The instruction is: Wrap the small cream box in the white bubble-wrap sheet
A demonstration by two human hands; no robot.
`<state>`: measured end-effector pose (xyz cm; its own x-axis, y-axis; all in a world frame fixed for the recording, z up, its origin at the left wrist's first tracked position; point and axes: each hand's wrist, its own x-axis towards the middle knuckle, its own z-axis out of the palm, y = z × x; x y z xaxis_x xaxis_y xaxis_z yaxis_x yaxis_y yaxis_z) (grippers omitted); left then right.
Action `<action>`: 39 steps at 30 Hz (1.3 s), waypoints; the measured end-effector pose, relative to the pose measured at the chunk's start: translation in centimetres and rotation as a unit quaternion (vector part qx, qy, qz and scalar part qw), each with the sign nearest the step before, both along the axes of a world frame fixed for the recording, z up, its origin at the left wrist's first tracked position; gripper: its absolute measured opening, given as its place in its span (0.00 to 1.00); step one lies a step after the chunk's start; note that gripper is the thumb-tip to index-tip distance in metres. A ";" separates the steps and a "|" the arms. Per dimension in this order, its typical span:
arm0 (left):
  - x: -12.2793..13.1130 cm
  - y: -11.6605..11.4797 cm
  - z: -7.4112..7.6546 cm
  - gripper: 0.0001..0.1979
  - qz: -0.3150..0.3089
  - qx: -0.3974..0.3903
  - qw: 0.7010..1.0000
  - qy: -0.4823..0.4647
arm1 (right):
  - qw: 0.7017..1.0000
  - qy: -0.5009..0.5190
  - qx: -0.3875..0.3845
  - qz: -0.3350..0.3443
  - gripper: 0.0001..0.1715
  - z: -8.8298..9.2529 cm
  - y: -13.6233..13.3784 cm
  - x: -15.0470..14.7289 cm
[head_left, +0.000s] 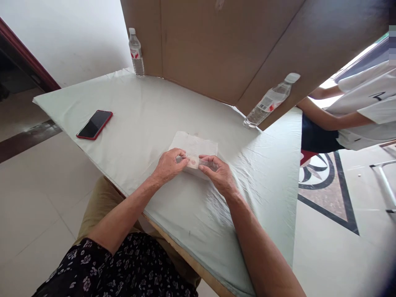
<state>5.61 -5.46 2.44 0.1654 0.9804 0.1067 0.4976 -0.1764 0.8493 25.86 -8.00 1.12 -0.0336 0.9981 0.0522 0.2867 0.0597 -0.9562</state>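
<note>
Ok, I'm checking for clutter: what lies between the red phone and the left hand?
Nothing: in the head view only bare pale cloth runs from the phone to the left hand.

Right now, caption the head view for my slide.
Left hand and right hand pinch a small clear item over a white tissue on the cloth-covered table.

White tissue (194,145), thin and creased, lies spread flat mid-worktop (139,123), its near edge doubled over.
</note>
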 end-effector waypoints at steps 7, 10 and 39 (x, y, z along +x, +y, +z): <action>0.6 0.5 -1.2 0.08 -0.021 -0.023 0.993 -0.110 | 0.995 0.096 -0.011 -0.022 0.13 -0.9 0.4 -0.8; 0.7 0.2 -1.3 0.06 -0.022 -0.022 0.993 -0.117 | 0.995 0.094 -0.009 -0.024 0.13 -0.7 0.3 -0.9; 0.4 -1.1 -2.0 0.11 0.008 -0.045 0.996 -0.071 | 0.898 -0.319 0.299 -0.042 0.09 2.3 -2.1 -1.6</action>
